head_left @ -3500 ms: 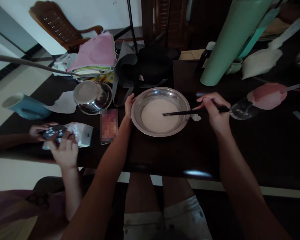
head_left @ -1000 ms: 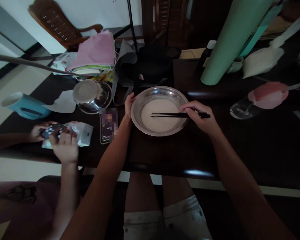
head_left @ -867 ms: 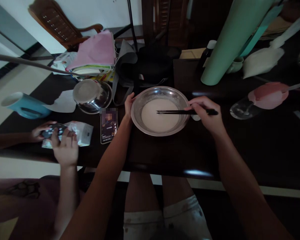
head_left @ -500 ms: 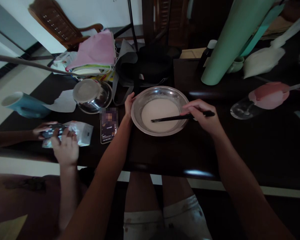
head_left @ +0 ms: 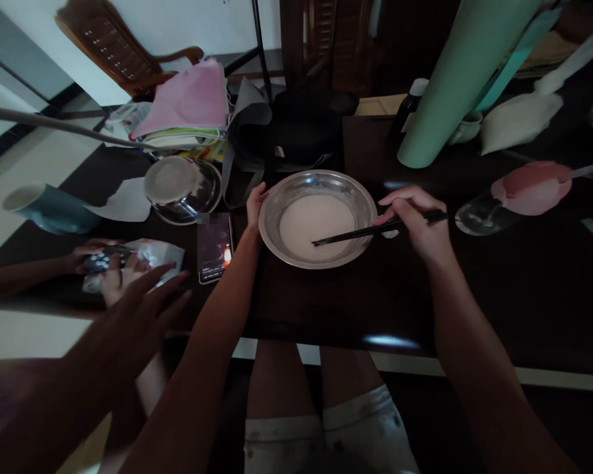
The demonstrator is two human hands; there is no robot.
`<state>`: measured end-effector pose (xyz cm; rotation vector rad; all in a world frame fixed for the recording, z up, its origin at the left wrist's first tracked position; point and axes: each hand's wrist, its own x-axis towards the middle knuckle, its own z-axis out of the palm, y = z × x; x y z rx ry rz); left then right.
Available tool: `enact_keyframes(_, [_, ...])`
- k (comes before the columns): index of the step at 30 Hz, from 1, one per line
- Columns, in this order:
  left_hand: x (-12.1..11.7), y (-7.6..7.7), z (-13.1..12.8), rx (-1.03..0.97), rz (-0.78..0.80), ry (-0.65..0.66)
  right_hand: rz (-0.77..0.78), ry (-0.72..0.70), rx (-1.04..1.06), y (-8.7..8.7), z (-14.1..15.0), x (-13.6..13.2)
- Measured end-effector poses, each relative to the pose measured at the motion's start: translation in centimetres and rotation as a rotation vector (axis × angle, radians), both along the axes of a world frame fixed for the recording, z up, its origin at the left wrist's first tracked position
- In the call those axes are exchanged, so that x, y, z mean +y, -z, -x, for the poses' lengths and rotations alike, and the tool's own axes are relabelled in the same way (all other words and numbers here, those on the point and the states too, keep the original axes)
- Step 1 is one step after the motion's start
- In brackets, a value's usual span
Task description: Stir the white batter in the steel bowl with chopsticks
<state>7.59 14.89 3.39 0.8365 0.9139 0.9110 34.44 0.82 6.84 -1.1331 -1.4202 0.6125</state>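
A shallow metal bowl stands on the dark table with a pale, milky batter in it. My left hand grips the bowl's left rim, thumb on top and the other fingers hidden beneath. Over the right rim, my right hand is closed on a pair of black chopsticks. Their tips, coated with a little white, dip toward the middle of the batter. A small white piece shows under my right hand, its kind unclear.
At left, another person's hands touch a shiny package; a nearer dark hand reaches across them. A phone, an upturned metal pot and a blue mug lie around. A green cylinder and pink-lidded container are right.
My right hand has shifted right with the chopsticks, whose tips moved right through the batter. A dark hand has come in at lower left. My left hand and the bowl stay put.
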Motion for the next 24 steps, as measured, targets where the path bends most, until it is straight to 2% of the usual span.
enact_keyframes(3, [0.3,0.9,1.2,-0.091,0.013,-0.071,-0.004,-0.093,-0.069,0.8,1.0,0.2])
enact_keyframes(5, [0.3,1.2,1.9,-0.149,0.02,-0.075,-0.033,-0.09,-0.13,1.2,1.3,0.4])
enact_keyframes(8, [0.4,1.4,1.9,-0.179,0.019,-0.058,-0.064,0.005,-0.147,1.1,0.9,0.5])
enact_keyframes(12, [0.4,1.3,1.4,-0.188,0.014,-0.088,-0.077,0.133,-0.011,0.2,-0.3,0.2])
enact_keyframes(15, [0.3,1.3,1.4,-0.204,0.018,-0.096,-0.039,0.062,0.022,-0.1,-0.3,0.0])
enact_keyframes(19, [0.3,1.3,1.7,-0.208,0.009,-0.078,0.003,-0.084,-0.067,0.5,0.8,0.2])
enact_keyframes(21, [0.4,1.4,1.8,-0.204,0.004,-0.067,-0.008,-0.085,-0.119,0.7,1.0,0.3])
enact_keyframes(24, [0.4,1.5,1.9,-0.2,-0.004,-0.049,-0.043,0.009,-0.093,0.6,0.5,0.3])
